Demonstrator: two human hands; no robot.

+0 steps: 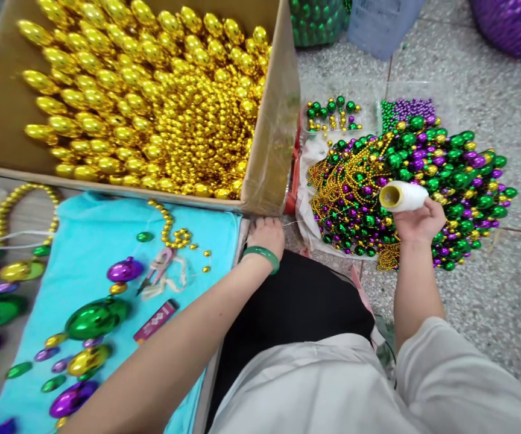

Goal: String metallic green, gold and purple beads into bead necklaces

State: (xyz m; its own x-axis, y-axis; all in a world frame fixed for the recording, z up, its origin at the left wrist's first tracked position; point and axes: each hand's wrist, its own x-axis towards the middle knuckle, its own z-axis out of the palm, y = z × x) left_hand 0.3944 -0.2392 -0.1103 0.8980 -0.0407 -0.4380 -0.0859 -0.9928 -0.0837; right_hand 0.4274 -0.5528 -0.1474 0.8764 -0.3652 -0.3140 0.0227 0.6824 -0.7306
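My right hand (419, 220) is closed around a white spool of thread (404, 196), held over a heap of green, purple and gold bead strings (441, 175) on the floor. A thin thread runs from the spool toward my left hand (266, 234). That hand, with a green bangle (262, 254) on the wrist, is closed at the corner of the turquoise cloth (88, 253), just below the cardboard box (274, 150); what its fingers pinch is too small to make out.
The cardboard box holds several gold bead strings (152, 96). On the turquoise cloth lie small scissors (157, 271), a red lighter (155, 320), loose green, purple and gold ornaments (95, 318). A clear tray of beads (333, 114) stands on the speckled floor.
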